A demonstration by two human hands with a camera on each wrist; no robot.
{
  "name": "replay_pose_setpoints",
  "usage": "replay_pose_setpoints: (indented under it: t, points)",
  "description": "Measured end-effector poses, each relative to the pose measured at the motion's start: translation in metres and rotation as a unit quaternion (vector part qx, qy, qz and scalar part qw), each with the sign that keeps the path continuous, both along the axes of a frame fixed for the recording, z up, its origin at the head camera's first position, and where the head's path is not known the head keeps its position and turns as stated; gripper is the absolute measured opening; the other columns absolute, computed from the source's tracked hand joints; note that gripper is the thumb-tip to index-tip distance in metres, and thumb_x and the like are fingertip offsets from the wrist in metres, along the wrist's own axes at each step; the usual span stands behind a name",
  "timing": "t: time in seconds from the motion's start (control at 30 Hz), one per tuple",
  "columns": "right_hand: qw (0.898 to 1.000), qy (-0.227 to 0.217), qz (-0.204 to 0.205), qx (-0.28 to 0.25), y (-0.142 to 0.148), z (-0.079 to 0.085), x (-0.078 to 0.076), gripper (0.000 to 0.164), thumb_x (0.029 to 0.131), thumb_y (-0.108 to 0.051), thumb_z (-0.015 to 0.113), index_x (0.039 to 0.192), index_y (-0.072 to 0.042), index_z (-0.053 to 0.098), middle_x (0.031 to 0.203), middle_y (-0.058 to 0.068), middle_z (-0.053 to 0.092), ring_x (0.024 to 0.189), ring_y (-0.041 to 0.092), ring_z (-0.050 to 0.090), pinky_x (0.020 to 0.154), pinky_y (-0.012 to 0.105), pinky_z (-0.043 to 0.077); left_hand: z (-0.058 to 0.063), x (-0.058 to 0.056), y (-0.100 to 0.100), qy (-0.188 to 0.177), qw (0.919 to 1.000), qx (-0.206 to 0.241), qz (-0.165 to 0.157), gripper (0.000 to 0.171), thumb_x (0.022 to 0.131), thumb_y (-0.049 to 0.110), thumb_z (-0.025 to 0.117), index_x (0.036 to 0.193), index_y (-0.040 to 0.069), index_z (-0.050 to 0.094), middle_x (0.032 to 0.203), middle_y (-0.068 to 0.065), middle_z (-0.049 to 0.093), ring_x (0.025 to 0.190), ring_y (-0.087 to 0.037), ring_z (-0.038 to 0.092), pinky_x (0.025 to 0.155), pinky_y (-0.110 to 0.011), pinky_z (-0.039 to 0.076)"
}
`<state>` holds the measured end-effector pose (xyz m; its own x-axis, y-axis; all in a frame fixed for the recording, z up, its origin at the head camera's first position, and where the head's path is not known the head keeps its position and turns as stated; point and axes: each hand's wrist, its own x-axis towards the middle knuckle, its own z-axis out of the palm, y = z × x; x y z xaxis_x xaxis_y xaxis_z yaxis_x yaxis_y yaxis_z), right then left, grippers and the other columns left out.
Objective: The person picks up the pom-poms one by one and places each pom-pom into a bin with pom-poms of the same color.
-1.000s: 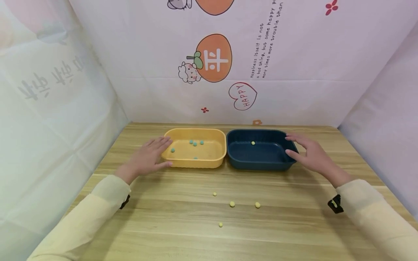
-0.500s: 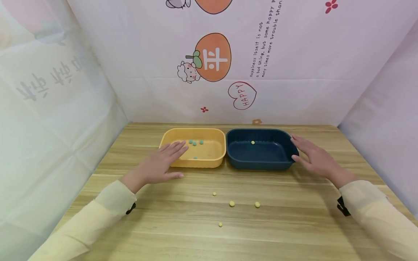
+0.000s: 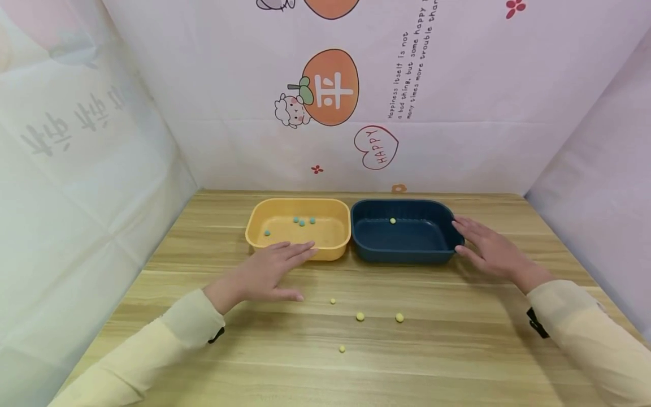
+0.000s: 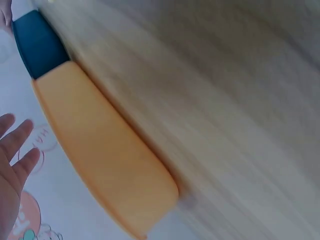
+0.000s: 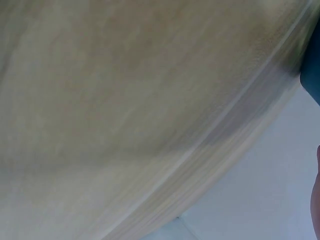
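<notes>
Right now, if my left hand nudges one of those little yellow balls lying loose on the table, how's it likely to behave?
The yellow ball looks round and tiny, so it would probably roll off at a light touch. The wooden table looks smooth and flat, so little would stop it. It seems very light; the left hand, fingers flat, might scatter it rather than catch it.

Yellow tray (image 3: 333, 244) touching blue tray (image 3: 402, 257)

Heart sign (image 3: 376, 148) on back wall cloth: "HAPPY"
Orange fruit (image 3: 331, 87) on back wall cloth: 1 white character, "平"
Slanted lines (image 3: 412, 73) on back wall cloth: "Happiness itself is not a bad thing, but some happy...", the rest is too small to read
</notes>
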<state>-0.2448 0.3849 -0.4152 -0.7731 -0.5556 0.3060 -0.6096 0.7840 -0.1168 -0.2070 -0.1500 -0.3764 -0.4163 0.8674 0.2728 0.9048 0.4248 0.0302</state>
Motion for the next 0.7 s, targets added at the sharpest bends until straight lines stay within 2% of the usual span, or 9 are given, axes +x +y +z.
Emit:
replay_pose_setpoints:
  t: [0.07, 0.17, 0.47, 0.7]
  points:
    - [1.0, 0.0, 0.001, 0.001, 0.001, 0.0, 0.0, 0.062, 0.099, -0.027, 0.056, 0.148, 0.003, 0.034, 0.151, 0.025, 0.032, 0.136, 0.045, 0.03, 0.117, 0.041, 0.015, -0.004, 0.001, 0.005, 0.002, 0.9999, 0.005, -0.016, 0.09, 0.091, 0.073, 0.036, 0.148, 0.003, 0.039, 0.149, -0.013, 0.041, 0.133, -0.027, 0.044, 0.107, -0.045, 0.037]
    - [1.0, 0.001, 0.004, 0.003, 0.001, -0.001, 0.0, 0.062, 0.1, -0.028, 0.055, 0.149, 0.003, 0.034, 0.151, 0.025, 0.032, 0.137, 0.044, 0.029, 0.117, 0.041, 0.015, -0.01, 0.004, 0.013, -0.007, 0.9996, -0.003, -0.027, 0.09, 0.091, 0.074, 0.032, 0.146, 0.004, 0.042, 0.147, -0.012, 0.045, 0.13, -0.026, 0.047, 0.106, -0.042, 0.04]
    - [1.0, 0.012, 0.012, 0.019, 0.002, -0.002, 0.0, 0.062, 0.1, -0.029, 0.054, 0.148, 0.005, 0.033, 0.151, 0.026, 0.032, 0.138, 0.043, 0.029, 0.118, 0.036, 0.011, -0.025, 0.012, 0.035, -0.053, 0.9964, -0.063, -0.018, 0.088, 0.086, 0.071, 0.051, 0.146, 0.007, 0.045, 0.146, -0.011, 0.046, 0.131, -0.026, 0.046, 0.108, -0.04, 0.036]
    - [0.999, 0.016, 0.008, 0.029, 0.002, -0.001, -0.001, 0.062, 0.101, -0.029, 0.053, 0.148, 0.007, 0.033, 0.15, 0.028, 0.032, 0.139, 0.042, 0.027, 0.118, 0.035, 0.009, -0.036, 0.01, 0.046, -0.076, 0.9935, -0.084, -0.007, 0.078, 0.087, 0.066, 0.057, 0.142, 0.011, 0.05, 0.142, -0.008, 0.05, 0.13, -0.021, 0.046, 0.109, -0.036, 0.036]
